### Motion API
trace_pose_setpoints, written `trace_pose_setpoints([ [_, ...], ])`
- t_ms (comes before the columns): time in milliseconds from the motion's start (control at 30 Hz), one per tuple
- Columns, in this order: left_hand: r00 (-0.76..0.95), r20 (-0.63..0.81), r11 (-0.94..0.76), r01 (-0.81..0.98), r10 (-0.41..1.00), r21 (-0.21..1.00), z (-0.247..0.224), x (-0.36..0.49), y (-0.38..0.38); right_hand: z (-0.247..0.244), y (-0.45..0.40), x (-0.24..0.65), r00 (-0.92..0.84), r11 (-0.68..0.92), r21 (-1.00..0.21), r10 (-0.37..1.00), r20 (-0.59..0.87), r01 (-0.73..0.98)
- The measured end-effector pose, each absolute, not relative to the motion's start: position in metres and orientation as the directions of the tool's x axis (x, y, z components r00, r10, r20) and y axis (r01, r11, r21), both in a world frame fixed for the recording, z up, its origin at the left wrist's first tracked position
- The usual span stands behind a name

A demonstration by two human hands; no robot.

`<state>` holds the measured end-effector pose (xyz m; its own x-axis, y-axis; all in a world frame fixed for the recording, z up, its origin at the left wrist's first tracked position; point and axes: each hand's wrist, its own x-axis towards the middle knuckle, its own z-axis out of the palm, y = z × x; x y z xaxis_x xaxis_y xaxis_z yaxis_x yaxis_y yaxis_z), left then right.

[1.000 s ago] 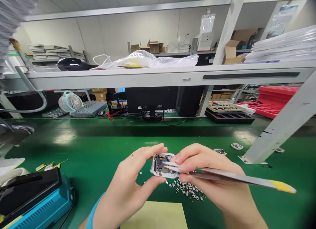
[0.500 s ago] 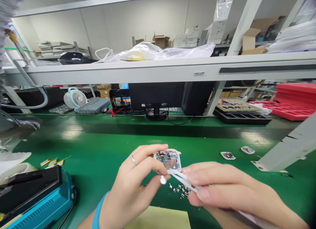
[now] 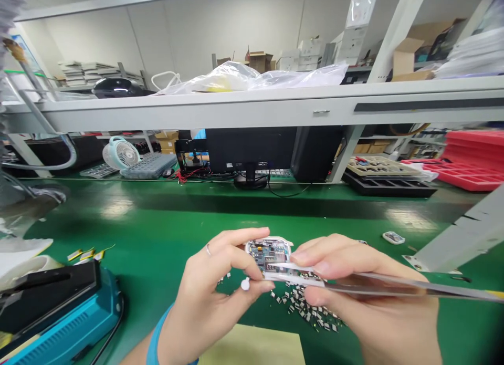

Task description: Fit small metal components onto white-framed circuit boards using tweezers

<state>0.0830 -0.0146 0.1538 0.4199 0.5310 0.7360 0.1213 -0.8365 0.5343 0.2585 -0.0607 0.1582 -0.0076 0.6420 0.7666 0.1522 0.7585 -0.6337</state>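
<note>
While you work over the green bench mat (image 3: 157,212), both hands are at lower centre of the frame: your left hand (image 3: 212,286) pinches a white-framed circuit board (image 3: 268,254) between thumb and fingers, just above a scatter of tiny components (image 3: 303,307). Your right hand (image 3: 354,270) pinches long tweezers (image 3: 378,283), tips at the board's lower edge. A small white round piece (image 3: 245,284) sits against your left thumb.
</note>
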Motion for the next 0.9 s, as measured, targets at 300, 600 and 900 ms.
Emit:
trace_pose_setpoints([
  [300,0.400,0.771,-0.854,0.060,0.495,0.516,0.1554,0.0832,-0.0184,0.1565,-0.0651,0.2514,-0.028,0.790,-0.562,0.586,0.810,0.246],
  [600,0.425,0.772,-0.849,-0.014,0.473,0.528,0.1590,0.0817,-0.0212,0.1601,-0.0657,0.2538,-0.048,0.784,-0.596,0.611,0.790,0.171],
  [900,0.437,0.778,-0.865,0.000,0.451,0.502,0.1584,0.0797,-0.0227,0.1618,-0.0687,0.2525,-0.069,0.772,-0.621,0.633,0.771,0.139],
])
